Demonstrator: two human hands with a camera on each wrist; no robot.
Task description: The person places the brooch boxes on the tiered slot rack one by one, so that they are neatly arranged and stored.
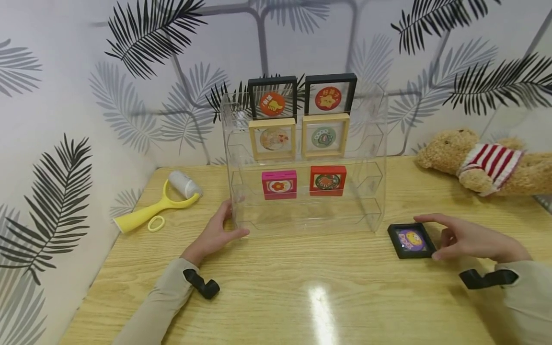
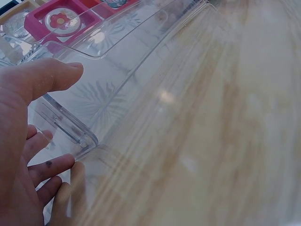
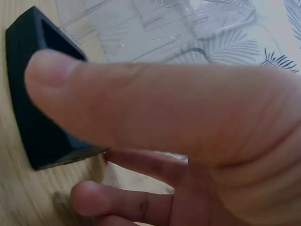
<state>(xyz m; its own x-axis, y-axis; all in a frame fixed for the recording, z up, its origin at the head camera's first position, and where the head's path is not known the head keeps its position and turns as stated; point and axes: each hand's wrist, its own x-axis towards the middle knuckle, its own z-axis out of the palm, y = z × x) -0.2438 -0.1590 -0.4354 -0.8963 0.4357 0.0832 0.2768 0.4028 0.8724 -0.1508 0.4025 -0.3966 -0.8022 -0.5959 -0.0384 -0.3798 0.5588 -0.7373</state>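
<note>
A clear acrylic display rack (image 1: 308, 218) stands upright on the table. My left hand (image 1: 215, 235) holds its lower left side, the thumb (image 2: 51, 77) in front and the other fingers at the side and behind. To the right of the rack, my right hand (image 1: 476, 239) pinches a small black square frame (image 1: 411, 241) between thumb and index finger, at its right-hand edge. A purple round sticker with a yellow figure shows inside that frame. In the right wrist view the thumb covers part of the black frame (image 3: 23, 94), and the index fingertip is hidden.
On the rack stand two black frames (image 1: 330, 96) on top, two light wooden frames (image 1: 272, 139) below, then a pink frame (image 1: 279, 185) and a red frame (image 1: 327, 180). At left lie a yellow slingshot-shaped tool (image 1: 151, 209), a grey roll (image 1: 184, 184) and a yellow ring (image 1: 156, 223); at right, a teddy bear (image 1: 474, 163).
</note>
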